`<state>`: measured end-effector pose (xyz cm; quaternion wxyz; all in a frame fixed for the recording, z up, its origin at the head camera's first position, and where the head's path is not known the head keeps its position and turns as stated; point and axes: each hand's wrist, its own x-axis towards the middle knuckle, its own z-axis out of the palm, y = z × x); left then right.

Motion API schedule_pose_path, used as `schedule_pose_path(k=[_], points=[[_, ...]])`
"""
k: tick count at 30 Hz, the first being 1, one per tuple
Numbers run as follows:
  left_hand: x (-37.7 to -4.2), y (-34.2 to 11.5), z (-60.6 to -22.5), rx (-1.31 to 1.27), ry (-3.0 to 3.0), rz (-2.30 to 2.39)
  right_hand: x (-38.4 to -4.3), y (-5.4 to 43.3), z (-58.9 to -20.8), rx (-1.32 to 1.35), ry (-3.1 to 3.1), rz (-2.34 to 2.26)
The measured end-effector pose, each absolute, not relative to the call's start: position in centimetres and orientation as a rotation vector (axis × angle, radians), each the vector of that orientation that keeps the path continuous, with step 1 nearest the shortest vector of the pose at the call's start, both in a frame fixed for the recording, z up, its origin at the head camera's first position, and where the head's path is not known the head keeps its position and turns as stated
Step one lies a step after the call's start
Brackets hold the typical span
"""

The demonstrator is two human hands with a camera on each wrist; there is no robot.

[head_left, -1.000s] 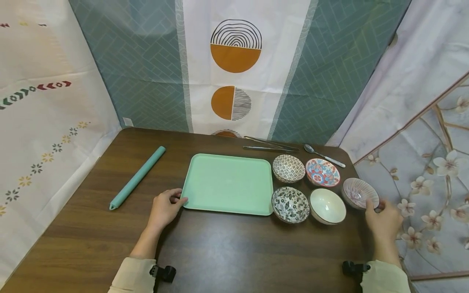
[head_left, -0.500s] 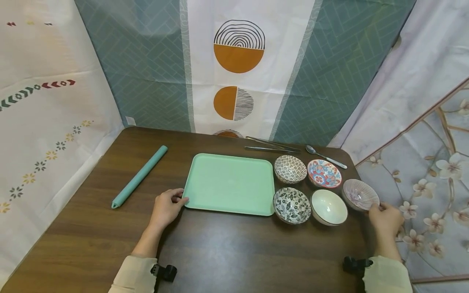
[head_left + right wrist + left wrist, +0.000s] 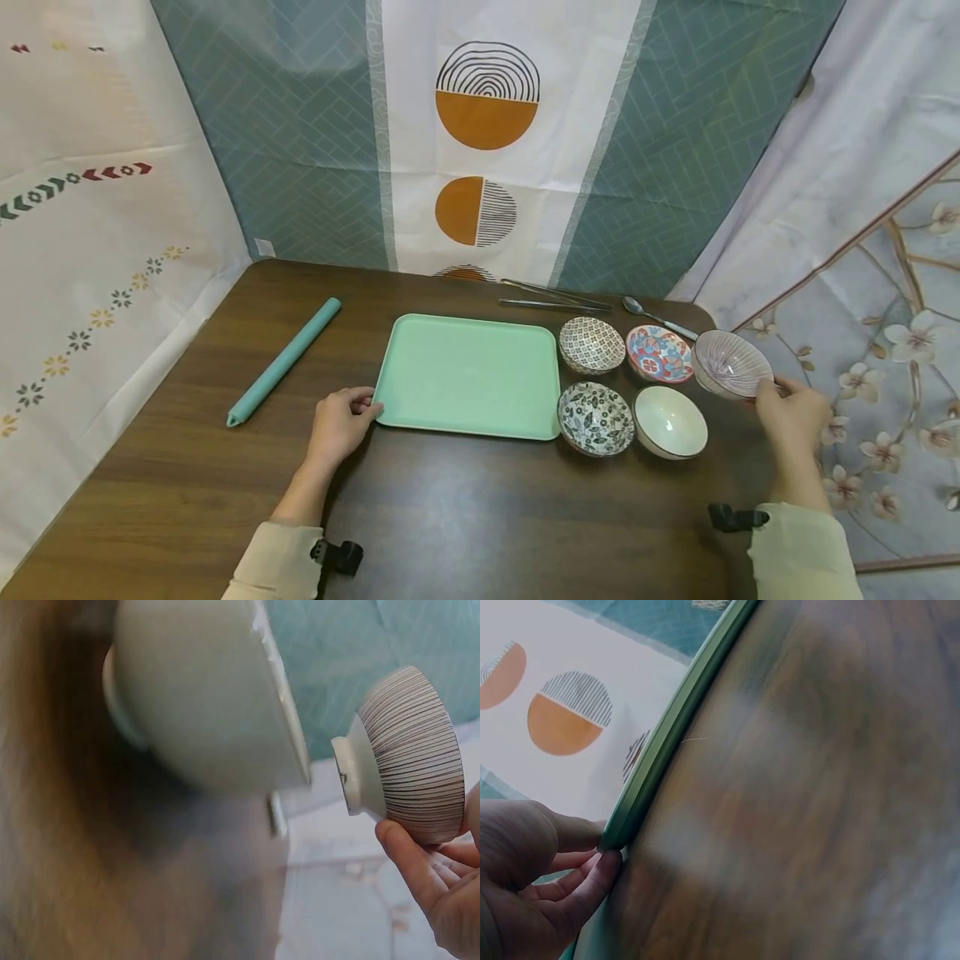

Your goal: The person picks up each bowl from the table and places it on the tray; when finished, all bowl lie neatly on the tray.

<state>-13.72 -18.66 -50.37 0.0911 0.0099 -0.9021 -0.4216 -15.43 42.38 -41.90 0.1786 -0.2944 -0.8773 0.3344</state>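
My right hand (image 3: 795,417) holds a small bowl with thin radiating stripes (image 3: 731,362) by its near right rim. In the right wrist view this striped bowl (image 3: 420,761) is up off the table, with its foot ring showing and the thumb against its outer side. At the far left front corner of a light green tray (image 3: 467,377), my left hand (image 3: 341,425) pinches the edge. The left wrist view shows thumb and fingers on either side of the tray's rim (image 3: 667,735). Nothing lies on the tray.
Right of the tray stand a checked bowl (image 3: 591,345), a leaf-patterned bowl (image 3: 596,419), a red and blue bowl (image 3: 660,353) and a cream bowl (image 3: 670,422). Behind them lie chopsticks (image 3: 555,305) and a spoon (image 3: 663,321). A teal roll (image 3: 285,362) lies at left.
My right hand has taken hold of the striped bowl and raised it off the table, moving it slightly back and left. The left hand stays at the tray's corner.
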Motion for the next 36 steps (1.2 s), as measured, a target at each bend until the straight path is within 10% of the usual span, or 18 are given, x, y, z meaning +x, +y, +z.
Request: schedule_pose_path(k=[36], points=[[-13.8,-19.3,-50.3,0.077,-2.721,-1.391,-24.2,18.8,-41.6,-0.074,-2.618,1.425]])
